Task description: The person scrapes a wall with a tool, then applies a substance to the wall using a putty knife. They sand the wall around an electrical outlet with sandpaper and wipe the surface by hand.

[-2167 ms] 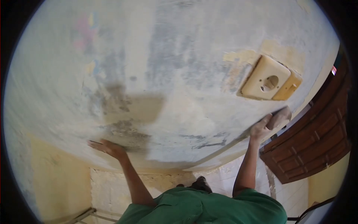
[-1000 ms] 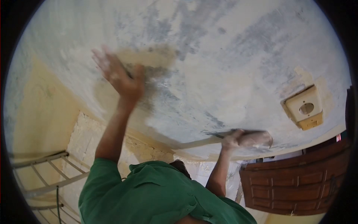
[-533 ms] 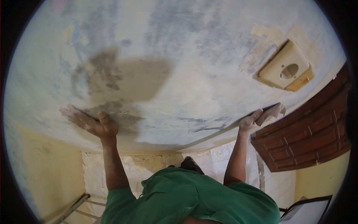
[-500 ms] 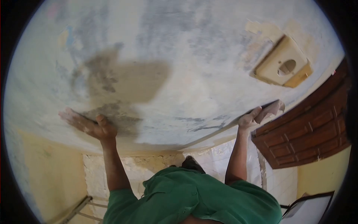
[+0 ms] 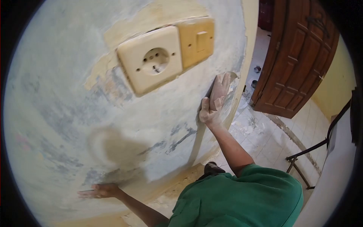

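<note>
My right hand (image 5: 213, 109) presses a small curled sheet, which looks like sandpaper (image 5: 233, 76), against the patchy white-grey wall (image 5: 64, 109), close to the wall's right edge. Pale dust covers its fingers, and most of the sheet is hidden under them. Low on the wall at the left, my left hand (image 5: 99, 191) is stretched out with its fingers extended and nothing in it. It lies at or very near the surface; contact is hard to make out. Above and between the hands are a cream power socket (image 5: 130, 72) and a yellowed light switch (image 5: 188, 51).
A brown panelled door (image 5: 291, 68) stands ajar at the right. Flakes and dust lie on the tiled floor (image 5: 261, 132). At the lower right are a dark metal frame (image 5: 297, 166) and a white panel-like surface (image 5: 336, 162). My shoe (image 5: 212, 169) is near the wall's base.
The view has swung to the right and tilted, so the socket, switch and door show larger. My right hand still holds the sheet on the wall; my left hand stays stretched out.
</note>
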Motion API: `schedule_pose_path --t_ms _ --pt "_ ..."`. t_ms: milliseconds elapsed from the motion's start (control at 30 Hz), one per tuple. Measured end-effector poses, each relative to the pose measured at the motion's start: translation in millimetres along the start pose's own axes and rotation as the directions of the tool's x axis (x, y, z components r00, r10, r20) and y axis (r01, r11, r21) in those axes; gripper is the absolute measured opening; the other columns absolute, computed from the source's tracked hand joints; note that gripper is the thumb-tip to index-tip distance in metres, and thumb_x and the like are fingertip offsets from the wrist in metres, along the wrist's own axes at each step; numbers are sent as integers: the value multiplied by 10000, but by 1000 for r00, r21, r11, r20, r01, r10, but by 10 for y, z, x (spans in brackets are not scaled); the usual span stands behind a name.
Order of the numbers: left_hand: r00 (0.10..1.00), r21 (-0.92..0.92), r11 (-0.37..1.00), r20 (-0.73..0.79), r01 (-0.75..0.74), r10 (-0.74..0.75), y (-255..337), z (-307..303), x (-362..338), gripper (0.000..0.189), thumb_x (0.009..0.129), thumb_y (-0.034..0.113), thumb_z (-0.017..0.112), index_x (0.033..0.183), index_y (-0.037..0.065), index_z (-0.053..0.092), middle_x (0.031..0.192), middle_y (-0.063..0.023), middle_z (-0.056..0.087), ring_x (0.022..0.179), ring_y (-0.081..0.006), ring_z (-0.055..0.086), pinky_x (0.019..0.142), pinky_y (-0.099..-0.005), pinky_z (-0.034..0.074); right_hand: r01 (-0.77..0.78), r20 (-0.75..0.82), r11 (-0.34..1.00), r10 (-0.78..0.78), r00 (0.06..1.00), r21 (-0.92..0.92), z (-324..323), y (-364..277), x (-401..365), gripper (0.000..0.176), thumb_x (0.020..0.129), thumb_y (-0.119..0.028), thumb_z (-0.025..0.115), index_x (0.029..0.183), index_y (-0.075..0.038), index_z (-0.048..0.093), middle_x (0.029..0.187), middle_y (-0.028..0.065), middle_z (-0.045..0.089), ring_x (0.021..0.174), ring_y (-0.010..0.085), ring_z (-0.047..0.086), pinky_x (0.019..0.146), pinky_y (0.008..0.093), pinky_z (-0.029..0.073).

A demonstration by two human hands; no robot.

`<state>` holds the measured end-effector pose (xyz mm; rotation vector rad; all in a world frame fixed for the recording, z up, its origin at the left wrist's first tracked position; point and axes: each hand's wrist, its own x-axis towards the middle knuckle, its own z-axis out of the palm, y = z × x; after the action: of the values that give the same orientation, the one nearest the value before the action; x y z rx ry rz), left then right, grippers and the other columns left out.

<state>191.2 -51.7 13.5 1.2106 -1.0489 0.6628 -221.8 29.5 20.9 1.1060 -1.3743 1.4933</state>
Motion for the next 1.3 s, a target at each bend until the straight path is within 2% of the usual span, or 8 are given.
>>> schedule_pose_path --t_ms 300,367,467,700,767,900,967,1300 --pt "999 33 999 -29 26 -26 -422 50 -482 645 983 435 264 1423 -32 199 1473 -267 161 1367 -417 146 1105 -510 139 -116 52 993 115 992 19 -305 -89 -92 523 886 -220 435 1338 39 401 1396 259 350 1323 439 259 1095 498 169" --pt "999 79 996 21 -31 30 -639 24 -876 648 984 433 273 1426 -32 185 1477 -266 145 1368 -414 145 1107 -503 144 -345 107 861 330 938 374 -486 -146 -179 468 911 -194 378 1307 47 441 1341 214 449 1278 383 363 1080 444 233" --pt "978 2 1000 208 30 -30 -768 -193 -1537 669 982 438 296 1427 -41 154 1482 -267 119 1372 -406 144 1109 -477 167 -190 199 946 140 970 261 -794 -41 -331 517 945 -260 307 1294 115 375 1283 224 462 1213 319 426 1021 383 325" --pt "773 11 997 632 71 -61 -105 -1108 -2433 464 915 262 524 1229 -70 444 1219 -250 506 1161 -388 460 977 -476 341 -537 390 815 431 814 219 -1247 -186 -543 274 901 -124 430 1046 -10 632 835 149 628 784 242 603 716 344 460" --pt "452 -7 912 870 410 -196 -184 -1061 -2603 237 878 166 550 964 -47 606 961 -197 634 956 -343 582 872 -445 425 -650 453 688 490 744 322 -1242 -209 -771 193 878 -121 503 967 -10 632 739 121 606 651 250 581 616 358 446" --pt "439 -351 820 888 452 138 316 -754 -2466 150 837 86 561 771 -33 624 803 -153 649 781 -300 617 763 -399 476 -703 461 590 534 709 398 -1307 -379 -695 145 859 -132 553 891 -6 616 758 143 619 677 288 597 639 371 465" --pt "275 -380 746 923 548 269 448 -648 -2397 110 827 63 577 816 -33 629 814 -162 651 736 -307 616 703 -362 488 -657 606 708 411 681 259 -1371 -333 -642 147 860 -138 563 886 -3 615 776 159 633 725 298 620 674 368 483" --pt "85 -263 626 950 734 299 1529 -570 -2300 160 846 117 644 766 -21 625 652 -13 571 596 -82 512 574 -240 418 -772 652 618 527 545 145 -1713 -60 -395 237 855 -159 585 999 21 639 916 170 673 840 282 664 754 332 509"
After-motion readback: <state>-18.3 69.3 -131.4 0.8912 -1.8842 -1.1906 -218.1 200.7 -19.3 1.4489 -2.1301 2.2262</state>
